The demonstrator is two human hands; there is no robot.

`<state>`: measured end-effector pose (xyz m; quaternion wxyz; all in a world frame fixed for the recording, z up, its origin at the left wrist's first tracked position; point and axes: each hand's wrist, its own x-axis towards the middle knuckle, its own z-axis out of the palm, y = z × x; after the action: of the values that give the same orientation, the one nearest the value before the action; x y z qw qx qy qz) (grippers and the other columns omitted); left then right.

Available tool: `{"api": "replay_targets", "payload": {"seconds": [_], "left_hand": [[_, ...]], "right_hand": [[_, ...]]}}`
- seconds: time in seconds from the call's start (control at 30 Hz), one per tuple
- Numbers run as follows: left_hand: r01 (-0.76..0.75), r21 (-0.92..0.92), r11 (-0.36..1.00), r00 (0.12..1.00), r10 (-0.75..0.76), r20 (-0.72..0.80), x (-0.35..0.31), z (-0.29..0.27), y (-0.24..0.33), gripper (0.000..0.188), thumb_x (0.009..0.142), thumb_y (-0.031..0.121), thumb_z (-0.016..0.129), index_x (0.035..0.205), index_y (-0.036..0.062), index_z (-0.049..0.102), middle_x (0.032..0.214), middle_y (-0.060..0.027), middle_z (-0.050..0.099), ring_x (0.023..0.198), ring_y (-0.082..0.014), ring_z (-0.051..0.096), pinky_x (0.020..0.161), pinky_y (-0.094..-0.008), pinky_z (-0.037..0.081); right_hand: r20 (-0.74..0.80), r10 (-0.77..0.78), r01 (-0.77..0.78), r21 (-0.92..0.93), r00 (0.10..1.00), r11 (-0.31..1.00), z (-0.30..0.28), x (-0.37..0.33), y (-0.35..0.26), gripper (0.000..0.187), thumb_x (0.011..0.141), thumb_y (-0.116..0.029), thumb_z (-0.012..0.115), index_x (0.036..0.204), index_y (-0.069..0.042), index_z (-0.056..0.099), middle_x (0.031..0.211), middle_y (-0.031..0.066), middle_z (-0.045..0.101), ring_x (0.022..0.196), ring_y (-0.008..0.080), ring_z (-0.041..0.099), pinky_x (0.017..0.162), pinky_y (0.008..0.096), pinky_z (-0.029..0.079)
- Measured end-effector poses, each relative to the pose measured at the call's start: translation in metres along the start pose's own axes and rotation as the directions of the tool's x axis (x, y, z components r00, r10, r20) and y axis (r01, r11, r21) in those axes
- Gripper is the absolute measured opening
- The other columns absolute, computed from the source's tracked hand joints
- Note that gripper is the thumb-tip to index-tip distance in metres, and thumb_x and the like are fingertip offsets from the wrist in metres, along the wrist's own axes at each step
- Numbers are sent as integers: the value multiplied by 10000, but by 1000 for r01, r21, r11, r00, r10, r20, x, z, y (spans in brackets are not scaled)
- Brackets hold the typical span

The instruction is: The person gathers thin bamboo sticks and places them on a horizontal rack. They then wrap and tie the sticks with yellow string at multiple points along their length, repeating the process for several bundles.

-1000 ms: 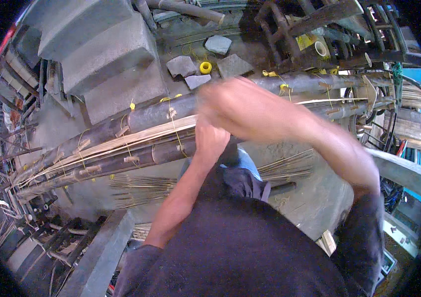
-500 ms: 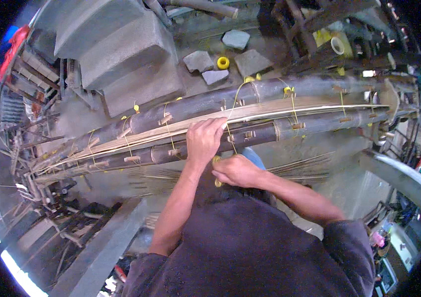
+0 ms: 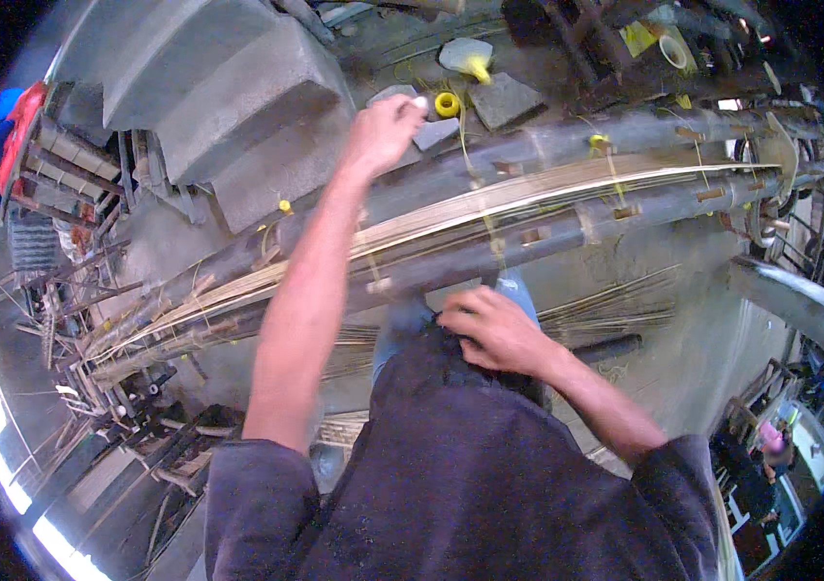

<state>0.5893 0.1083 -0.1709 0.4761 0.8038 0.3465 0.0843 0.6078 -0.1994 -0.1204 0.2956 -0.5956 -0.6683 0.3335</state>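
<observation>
Two long dark bamboo poles (image 3: 538,237) run side by side across the view, with pale thin strips (image 3: 518,194) stretched between them. Yellow cord ties (image 3: 615,184) cross the gap at intervals. Beyond the far pole, my left hand (image 3: 388,136) is raised with loosely bent fingers, a white tip showing on one; I see nothing held in it. To its right, a blurred yellow cord bundle (image 3: 476,66) hangs over a stone, its strand (image 3: 464,145) running down to the poles. My right hand (image 3: 497,329), fingers bent and apart, is close to my body, below the near pole.
Concrete steps (image 3: 237,107) rise at the far left. A yellow ring-shaped roll (image 3: 447,105) lies among flat stones (image 3: 506,100). Loose thin sticks (image 3: 615,300) lie on the floor under the poles. Wooden frames (image 3: 586,48) stand at the far right.
My left hand has moved from the strips outward past the far pole. The yellow bundle has shifted farther away. My right hand has moved slightly right, and the yellow thing in it no longer shows.
</observation>
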Motion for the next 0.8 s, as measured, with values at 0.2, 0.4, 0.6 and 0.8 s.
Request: {"api": "replay_targets", "payload": {"seconds": [0.2,0.4,0.6,0.8], "left_hand": [[20,17,1000,966,-24,259,-137,-90,-46,235,866,229,654,1009,52,596,969,-79,727,903,-160,687,785,-313,519],[47,2,999,958,-44,-285,-168,-144,-9,158,822,196,726,924,98,656,818,-64,728,769,-143,685,698,-308,514],[-91,3,996,948,87,-308,-175,-155,-4,239,927,286,594,1040,89,671,911,-128,713,824,-244,694,720,-365,521],[-259,319,912,943,310,-119,-216,-43,-37,222,857,209,659,1022,62,681,950,-157,693,854,-333,663,751,-438,514]], "right_hand": [[-345,673,-671,147,654,727,67,-69,-17,346,743,-5,652,1086,-4,600,1010,162,629,1001,310,614,874,393,488],[-24,747,-701,326,664,634,107,-49,-76,319,841,-39,638,1158,-9,618,1069,111,645,1013,225,630,889,342,497],[-86,758,-525,671,647,524,137,42,-33,354,872,-223,699,1158,-19,656,1039,122,675,1002,231,637,887,350,506],[-28,81,-82,-603,996,794,-78,144,-188,38,803,-78,684,837,-64,693,733,95,596,672,257,606,623,401,492]]}}
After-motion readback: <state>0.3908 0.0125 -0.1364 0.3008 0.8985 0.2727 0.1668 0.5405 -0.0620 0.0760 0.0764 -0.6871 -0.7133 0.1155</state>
